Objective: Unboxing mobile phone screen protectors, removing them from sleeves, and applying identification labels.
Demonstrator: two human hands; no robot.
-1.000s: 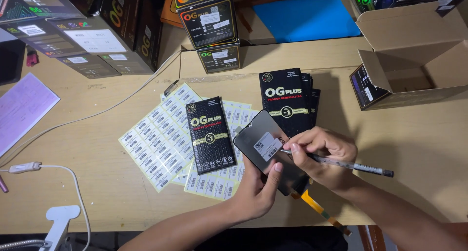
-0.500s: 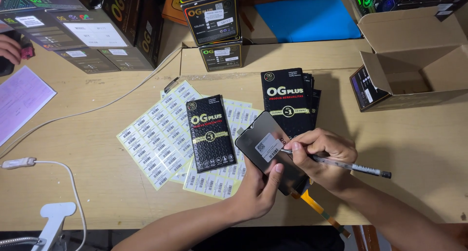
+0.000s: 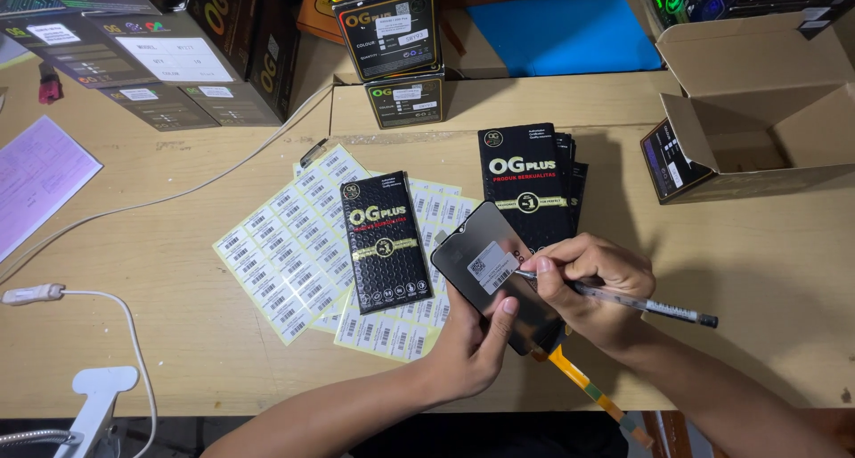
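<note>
The left hand (image 3: 476,347) holds a dark phone screen panel (image 3: 499,271) from below, near the front edge of the tabletop (image 3: 757,271). Its thumb presses on the lower part of the glass, while the other fingers are hidden behind the panel. The right hand (image 3: 588,284) pinches a pen (image 3: 637,302) between thumb and fingers, and the tip touches a white sticker (image 3: 492,268) on the panel. An orange flex strip (image 3: 592,391) hangs from the bottom of the panel and is cut off at the lower border of the view.

Just left of the panel, a black flat package (image 3: 385,242) lies on sheets of barcode labels (image 3: 285,253). A stack of similar packages (image 3: 533,182) lies behind the hands; its lower part is covered by the panel. At the right edge stands an open cardboard box (image 3: 766,111), and its inside is too dark to read.
</note>
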